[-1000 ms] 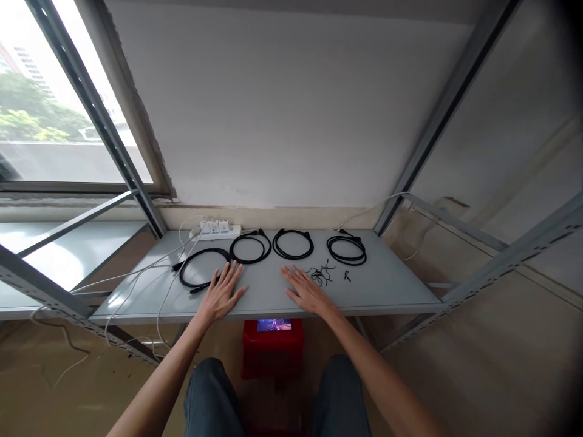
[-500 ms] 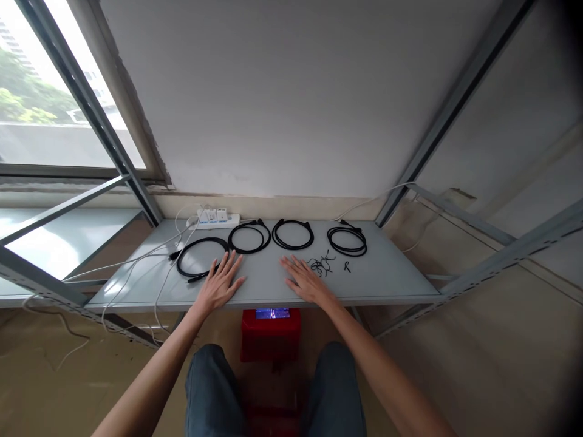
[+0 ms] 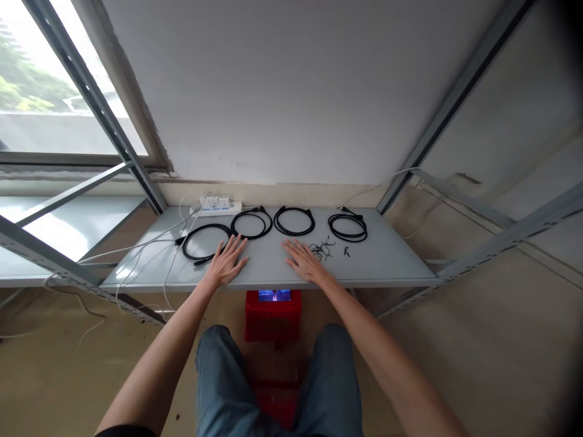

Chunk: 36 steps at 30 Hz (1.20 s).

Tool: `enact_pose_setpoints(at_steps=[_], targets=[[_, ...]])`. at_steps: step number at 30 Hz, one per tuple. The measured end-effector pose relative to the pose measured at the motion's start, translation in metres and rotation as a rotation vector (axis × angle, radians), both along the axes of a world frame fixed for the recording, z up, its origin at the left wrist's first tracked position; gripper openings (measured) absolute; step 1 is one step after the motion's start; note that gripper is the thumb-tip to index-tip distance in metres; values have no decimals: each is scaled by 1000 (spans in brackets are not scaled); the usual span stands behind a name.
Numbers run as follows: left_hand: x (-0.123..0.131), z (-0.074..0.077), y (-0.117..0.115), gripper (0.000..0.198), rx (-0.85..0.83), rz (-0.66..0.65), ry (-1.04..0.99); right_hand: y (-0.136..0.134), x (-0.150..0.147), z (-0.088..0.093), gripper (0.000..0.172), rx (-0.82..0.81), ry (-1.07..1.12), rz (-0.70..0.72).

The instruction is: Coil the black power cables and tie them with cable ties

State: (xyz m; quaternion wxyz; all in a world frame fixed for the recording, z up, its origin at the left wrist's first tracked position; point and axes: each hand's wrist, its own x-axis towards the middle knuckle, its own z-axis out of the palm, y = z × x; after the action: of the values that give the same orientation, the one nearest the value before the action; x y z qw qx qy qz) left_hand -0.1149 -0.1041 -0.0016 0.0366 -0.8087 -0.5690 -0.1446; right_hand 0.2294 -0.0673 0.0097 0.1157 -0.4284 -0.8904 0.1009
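Observation:
My left hand (image 3: 226, 261) lies flat on the grey shelf (image 3: 268, 267), fingers spread, holding nothing. Its fingertips are close to the right side of a coiled black cable (image 3: 207, 226). Flat on the shelf with spread fingers, my right hand (image 3: 303, 261) is likewise holding nothing. Just right of it sits a small tangle of thin black ties (image 3: 322, 250), with one bent tie (image 3: 347, 252) apart from them. Farther back are more coiled black cables: one left of centre (image 3: 252, 237), one in the middle (image 3: 294, 234) and one at the right (image 3: 348, 240).
A white power strip (image 3: 221, 210) with plugs stands at the back left. White cords (image 3: 136, 246) trail from it over the shelf's left edge. Metal uprights (image 3: 412, 152) frame both sides. Below the front edge is a red stool (image 3: 272, 321) with a lit screen (image 3: 274, 295) on it.
The view has tilted slightly, so the shelf appears higher in the picture. Both hands keep their places on the shelf, and the cables and ties have not moved.

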Motion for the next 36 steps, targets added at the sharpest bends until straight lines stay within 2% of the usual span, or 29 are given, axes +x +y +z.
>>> enact_pose_setpoints(at_steps=[4,9,13,17,21,27,36], targets=[[3,-2,11,68,35,-54,17,7,-7,2,61,24,1,-32],[4,-2,16,65,80,-111,55,25,-19,0,60,135,5,-29],[13,2,24,63,102,-183,102,40,-25,-11,62,203,33,-146],[35,3,42,61,101,-225,122,49,-27,-20,62,210,46,-254],[51,-2,55,61,53,-182,79,50,-26,-22,60,204,58,-278],[49,-9,58,62,35,51,-69,49,-23,-20,60,249,134,-223],[47,-10,60,60,-13,43,-88,48,-17,-19,60,249,284,-114]])
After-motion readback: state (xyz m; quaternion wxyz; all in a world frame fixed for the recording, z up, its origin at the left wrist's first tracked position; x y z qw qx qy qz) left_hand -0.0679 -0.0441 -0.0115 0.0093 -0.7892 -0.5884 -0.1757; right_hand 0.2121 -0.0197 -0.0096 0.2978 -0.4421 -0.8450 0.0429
